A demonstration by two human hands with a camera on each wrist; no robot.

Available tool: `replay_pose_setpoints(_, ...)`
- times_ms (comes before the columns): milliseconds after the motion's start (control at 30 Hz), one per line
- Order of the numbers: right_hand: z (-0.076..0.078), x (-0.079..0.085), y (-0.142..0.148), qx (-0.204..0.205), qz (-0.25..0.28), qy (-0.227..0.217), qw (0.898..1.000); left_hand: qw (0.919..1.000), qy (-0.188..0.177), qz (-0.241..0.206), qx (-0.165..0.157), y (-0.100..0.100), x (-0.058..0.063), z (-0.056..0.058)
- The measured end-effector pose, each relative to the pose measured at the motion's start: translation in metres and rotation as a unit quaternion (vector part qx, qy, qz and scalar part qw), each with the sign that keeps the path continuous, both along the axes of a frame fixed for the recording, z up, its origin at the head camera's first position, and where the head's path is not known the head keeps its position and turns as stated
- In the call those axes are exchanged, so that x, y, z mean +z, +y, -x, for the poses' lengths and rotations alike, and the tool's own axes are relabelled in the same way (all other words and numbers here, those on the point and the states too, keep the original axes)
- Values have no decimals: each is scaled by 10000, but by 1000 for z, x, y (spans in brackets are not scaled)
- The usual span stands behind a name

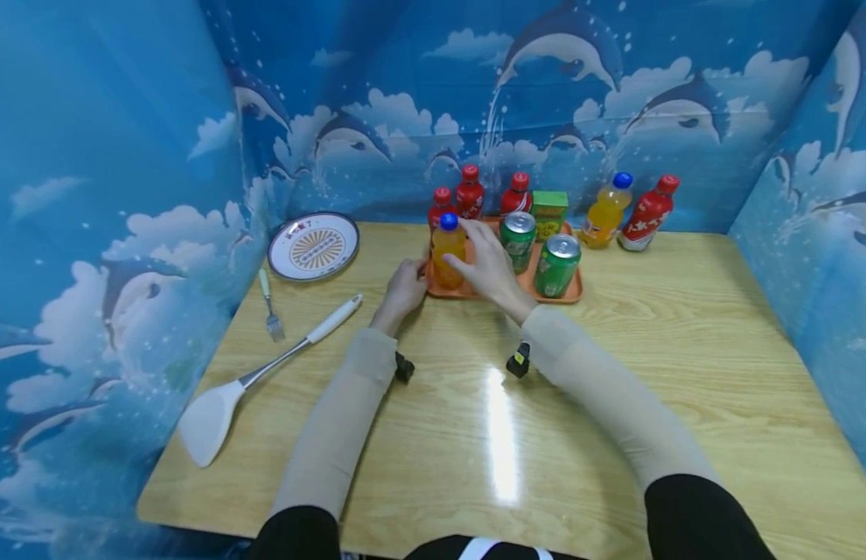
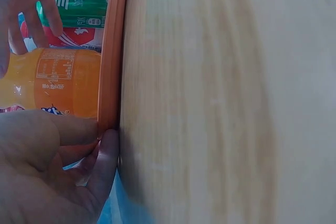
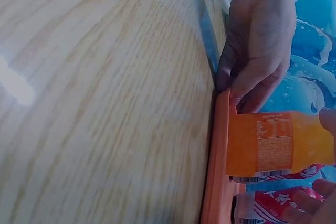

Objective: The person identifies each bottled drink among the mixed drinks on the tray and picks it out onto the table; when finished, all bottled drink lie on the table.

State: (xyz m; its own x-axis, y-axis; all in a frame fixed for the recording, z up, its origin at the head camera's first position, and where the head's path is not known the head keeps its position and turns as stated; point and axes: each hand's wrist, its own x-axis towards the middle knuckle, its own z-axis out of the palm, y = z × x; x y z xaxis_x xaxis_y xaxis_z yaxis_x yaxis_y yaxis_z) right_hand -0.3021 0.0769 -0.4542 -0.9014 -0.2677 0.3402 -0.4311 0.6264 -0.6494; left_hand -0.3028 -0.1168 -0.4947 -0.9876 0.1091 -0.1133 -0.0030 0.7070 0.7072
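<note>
An orange tray [image 1: 468, 292] holds drinks on the table. My left hand [image 1: 406, 288] pinches its near left corner between thumb and fingers; the left wrist view shows the grip on the tray's rim [image 2: 109, 51]. Upright at that corner stands a bottle of orange soda [image 1: 448, 260] with a blue cap. Around its right side is my right hand [image 1: 490, 268], fingers spread; in the right wrist view the thumb is close to the bottle's neck, contact unclear. Two green cans [image 1: 557, 268], a green carton [image 1: 549, 214] and red-capped bottles [image 1: 469, 194] stand further right and behind.
Right of the tray stand another orange soda bottle [image 1: 605, 214] and a red-labelled bottle [image 1: 650, 214]. A round plate [image 1: 314, 247], a fork [image 1: 270, 307] and a white spatula [image 1: 265, 373] lie on the left. A dolphin-print curtain [image 1: 405, 93] encloses the table [image 1: 685, 373].
</note>
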Motion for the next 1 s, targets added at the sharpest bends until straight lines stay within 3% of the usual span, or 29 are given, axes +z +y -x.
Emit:
replay_pose_setpoints(267, 4, -3, -4, -227, 200, 184, 9994, 10000, 71, -5, -1, 1, 3, 0)
replay_pose_setpoints(633, -4, -6, -5, -38, 653, 129, 9978, 9999, -21, -98, 3, 1, 0, -2)
replay_pose_setpoints(1000, -17, 18, -2, 91, 1256, -38, 9920, 10000, 4, -84, 32, 2, 2, -2)
